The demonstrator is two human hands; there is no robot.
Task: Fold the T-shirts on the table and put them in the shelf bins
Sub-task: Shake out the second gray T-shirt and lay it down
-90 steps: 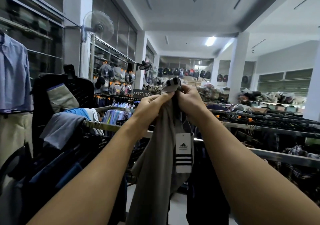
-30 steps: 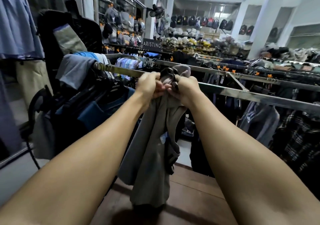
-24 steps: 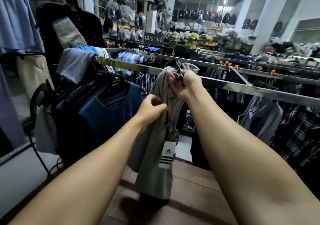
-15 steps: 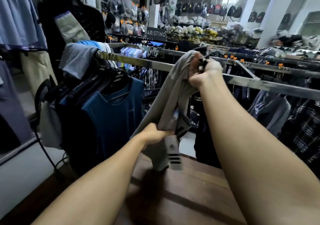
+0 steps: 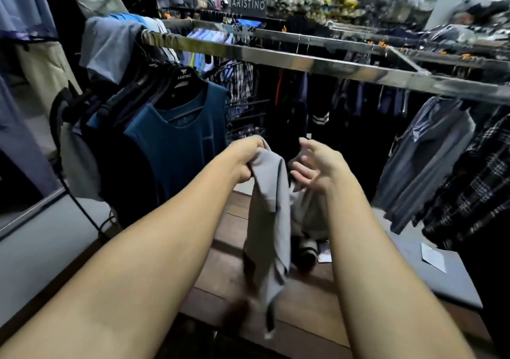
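A grey T-shirt (image 5: 269, 220) hangs bunched above the brown wooden table (image 5: 300, 300). My left hand (image 5: 245, 157) grips its top edge. My right hand (image 5: 314, 165) is just to the right of the cloth, fingers spread and loosely bent, palm turned towards the shirt, holding nothing. Part of the shirt with black trim and a white tag (image 5: 324, 256) trails down onto the table behind my right forearm. No shelf bins are in view.
A chrome clothes rail (image 5: 317, 63) crosses in front of me at head height. A blue sleeveless top (image 5: 179, 140) hangs from it on the left, dark and plaid garments (image 5: 474, 179) on the right. A dark folded item with a paper slip (image 5: 433, 256) lies at the table's right.
Both hands dropped from the rail's height toward the table with the shirt. My right hand let go of the collar end. My left hand keeps its grip, and the view tilted further down.
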